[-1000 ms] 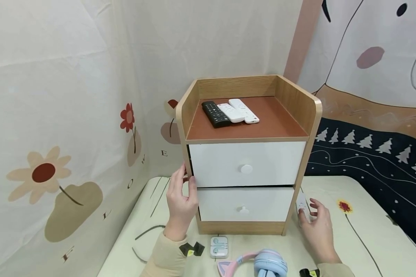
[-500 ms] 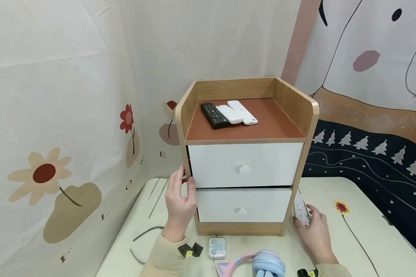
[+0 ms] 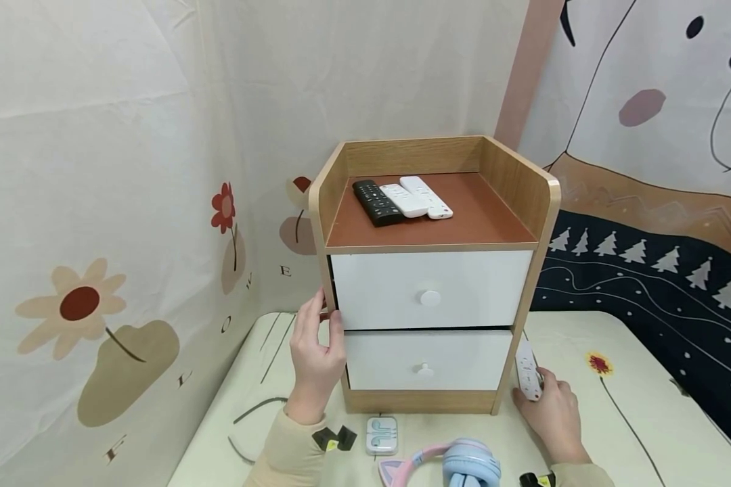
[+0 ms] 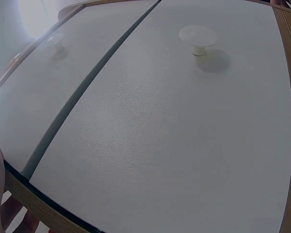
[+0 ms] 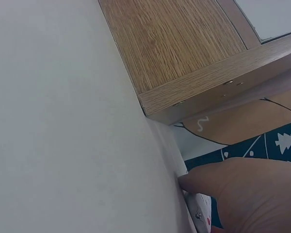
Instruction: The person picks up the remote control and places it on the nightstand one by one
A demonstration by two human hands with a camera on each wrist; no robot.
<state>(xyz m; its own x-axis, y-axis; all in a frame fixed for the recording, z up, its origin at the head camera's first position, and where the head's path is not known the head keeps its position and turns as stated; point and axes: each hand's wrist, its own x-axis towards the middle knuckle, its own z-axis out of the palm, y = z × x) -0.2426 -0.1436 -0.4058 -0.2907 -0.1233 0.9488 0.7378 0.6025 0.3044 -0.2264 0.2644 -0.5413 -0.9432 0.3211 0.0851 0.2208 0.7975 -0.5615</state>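
Note:
A small wooden cabinet (image 3: 423, 402) with two white drawers stands on the covered table. My left hand (image 3: 317, 358) grips its left side edge, thumb at the front and fingers round the side. Beside the cabinet's right side lies a white power strip (image 3: 527, 372). My right hand (image 3: 553, 419) pinches its near end between thumb and fingers; the right wrist view shows the thumb against the strip (image 5: 200, 213), partly covered by the hand. In the left wrist view, a white drawer front with a round knob (image 4: 199, 38) fills most of the picture.
A black remote (image 3: 378, 203) and two white remotes (image 3: 427, 197) lie on the cabinet's brown top. In front are cased earphones (image 3: 382, 435) and blue-and-pink cat-ear headphones (image 3: 472, 462). A dark cable (image 3: 258, 409) lies at left. Printed cloth walls (image 3: 158, 169) stand behind.
My right hand has closed in on the power strip's near end and now pinches it. The left hand keeps its place on the cabinet. The view shifted slightly.

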